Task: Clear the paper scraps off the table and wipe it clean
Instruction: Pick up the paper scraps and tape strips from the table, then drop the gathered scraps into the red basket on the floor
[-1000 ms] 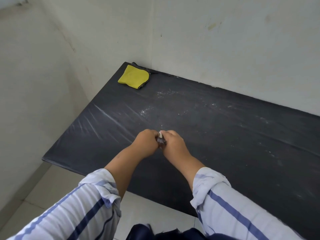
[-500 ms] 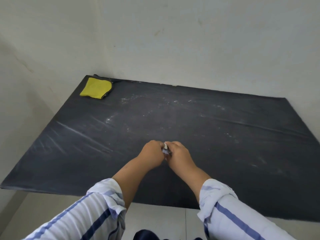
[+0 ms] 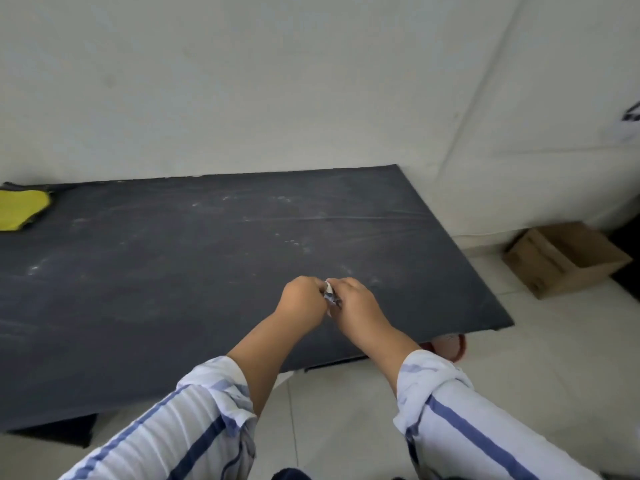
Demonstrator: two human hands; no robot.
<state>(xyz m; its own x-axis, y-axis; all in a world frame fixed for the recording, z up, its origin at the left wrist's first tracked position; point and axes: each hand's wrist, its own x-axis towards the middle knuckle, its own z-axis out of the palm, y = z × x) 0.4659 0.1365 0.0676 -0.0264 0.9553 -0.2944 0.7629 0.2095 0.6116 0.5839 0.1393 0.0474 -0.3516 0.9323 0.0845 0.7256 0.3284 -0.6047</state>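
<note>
A wad of paper scraps [image 3: 329, 293], white with dark print, is pinched between my two hands above the black table [image 3: 173, 271]. My left hand [image 3: 303, 299] and my right hand [image 3: 356, 303] touch each other, both closed on the wad, over the table's front right part. A yellow cloth [image 3: 19, 208] lies at the table's far left corner, far from my hands. Faint white dust smears mark the tabletop.
An open cardboard box [image 3: 562, 259] stands on the tiled floor right of the table, by the wall. Something red and white [image 3: 450, 344] shows on the floor under the table's front right corner. White walls close the back and right.
My view has swung to the right, so the yellow cloth slid to the left edge and the cardboard box came into sight. Both hands stay closed together on the scraps.
</note>
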